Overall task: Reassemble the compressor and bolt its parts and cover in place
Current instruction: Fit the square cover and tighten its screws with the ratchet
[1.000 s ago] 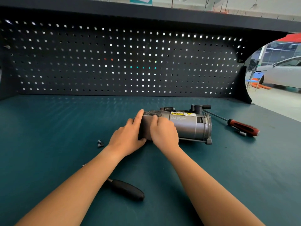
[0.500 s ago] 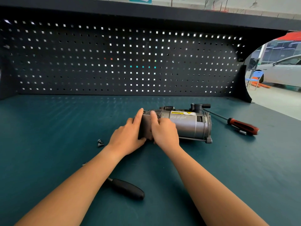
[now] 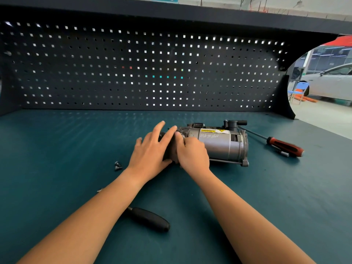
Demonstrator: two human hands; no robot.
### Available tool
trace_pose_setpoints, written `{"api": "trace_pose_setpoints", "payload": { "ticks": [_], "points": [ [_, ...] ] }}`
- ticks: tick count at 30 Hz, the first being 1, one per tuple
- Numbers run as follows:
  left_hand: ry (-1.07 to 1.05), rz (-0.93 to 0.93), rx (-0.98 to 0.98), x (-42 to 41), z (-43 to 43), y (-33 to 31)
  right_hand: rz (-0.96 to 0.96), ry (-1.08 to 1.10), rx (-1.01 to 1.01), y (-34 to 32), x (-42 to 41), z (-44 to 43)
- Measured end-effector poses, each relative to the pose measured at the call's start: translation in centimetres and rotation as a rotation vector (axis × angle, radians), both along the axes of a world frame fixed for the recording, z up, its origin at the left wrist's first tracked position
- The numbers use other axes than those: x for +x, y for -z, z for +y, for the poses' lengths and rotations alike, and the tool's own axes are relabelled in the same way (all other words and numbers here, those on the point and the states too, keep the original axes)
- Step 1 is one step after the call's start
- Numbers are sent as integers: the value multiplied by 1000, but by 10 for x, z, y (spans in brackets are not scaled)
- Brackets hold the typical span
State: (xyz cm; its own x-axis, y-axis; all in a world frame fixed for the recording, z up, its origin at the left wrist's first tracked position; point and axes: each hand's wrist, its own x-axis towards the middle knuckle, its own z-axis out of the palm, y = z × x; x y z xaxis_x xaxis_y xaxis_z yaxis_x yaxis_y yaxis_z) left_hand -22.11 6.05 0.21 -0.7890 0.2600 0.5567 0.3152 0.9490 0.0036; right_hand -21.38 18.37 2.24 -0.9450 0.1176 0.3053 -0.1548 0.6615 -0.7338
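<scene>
- I am looking at the compressor (image 3: 219, 145). It is lying on its side on the green bench (image 3: 57, 149), a little to the right of the middle. Its round grey body is pointing left and right.
- A yellow warning sticker (image 3: 214, 130) is sitting on top of it, and a black part (image 3: 233, 123) is sticking up near its right end.
- The left hand (image 3: 150, 151) is pressing flat on the left end of the compressor. Its fingers are straight and spread wide, so it is not gripping anything.
- The right hand (image 3: 192, 153) is curling its fingers over the top of the compressor, just beside the left hand, and is holding it. The pointing fingers of the two hands are touching.
- The hands are hiding most of the dark left end, so I cannot tell how it is sitting.
- Some small dark bolts (image 3: 117, 165) are lying close together on the bench, just left of the left wrist.
- A tool with a black handle (image 3: 148, 219) is lying near the front, between the two arms. Its far end is going under the left arm.
- A red and black screwdriver (image 3: 283, 146) is lying to the right of the compressor, with its thin rod pointing at the black part on top. A small silver piece (image 3: 284, 154) is lying just beside its handle.
- A dark pegboard (image 3: 133, 69) is standing at the back of the bench, and light is shining through its holes.
- Far off on the right, a white car (image 3: 331, 82) and a blue chair (image 3: 300, 88) are standing on the floor.
</scene>
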Motion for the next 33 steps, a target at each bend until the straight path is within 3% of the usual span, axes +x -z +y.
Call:
{"api": "trace_pose_setpoints", "payload": {
  "ticks": [5, 13, 18, 22, 24, 27, 29, 33],
  "points": [
    [-12, -48, -7, -1, 0, 1, 33, 36, 78, 3, 3, 8],
    [-19, -58, -12, -1, 3, 2, 331, 44, 195, 8, 6, 13],
    [36, -129, 45, 6, -2, -9, 388, 63, 203, 12, 3, 13],
    [135, -109, 303, 27, -20, -35, 390, 66, 174, 14, 1, 14],
    [234, -340, 428, 46, -35, -44, 391, 63, 149, 14, 0, 14],
    [318, -817, 210, 76, -52, -40, 370, 57, 132, 15, 0, 13],
    [320, -880, 82, 86, -55, -34, 354, 50, 115, 15, 0, 13],
    [290, -826, -68, 91, -52, -34, 308, 31, 103, 15, 1, 15]
  ]
}}
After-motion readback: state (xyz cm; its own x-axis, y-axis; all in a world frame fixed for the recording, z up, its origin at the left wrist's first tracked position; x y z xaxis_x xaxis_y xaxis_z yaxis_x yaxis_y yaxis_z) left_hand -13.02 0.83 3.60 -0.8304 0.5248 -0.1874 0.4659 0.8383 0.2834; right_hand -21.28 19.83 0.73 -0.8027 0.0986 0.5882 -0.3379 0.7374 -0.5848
